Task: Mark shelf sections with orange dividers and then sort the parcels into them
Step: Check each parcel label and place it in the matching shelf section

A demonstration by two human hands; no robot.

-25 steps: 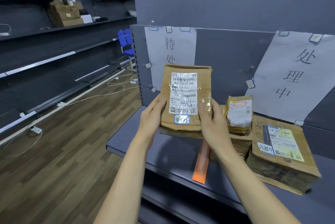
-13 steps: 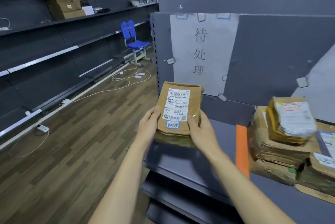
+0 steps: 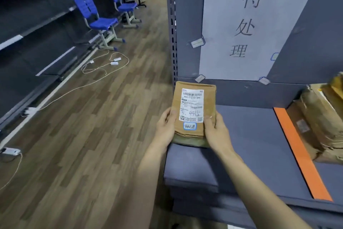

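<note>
Both hands, left hand (image 3: 166,130) and right hand (image 3: 216,132), grip a brown parcel (image 3: 194,113) (label up) at the shelf (image 3: 250,145) left edge. Bare shelf stretches toward 3 o'clock to the orange divider (image 3: 300,152).

Beyond my right hand (image 3: 216,132), the stacked parcels (image 3: 319,123) run off the frame's right edge, so I can't count them. My thumbs cover the lower side edges of the parcel (image 3: 194,115) I hold; its label's fine print is too small to read.
</note>
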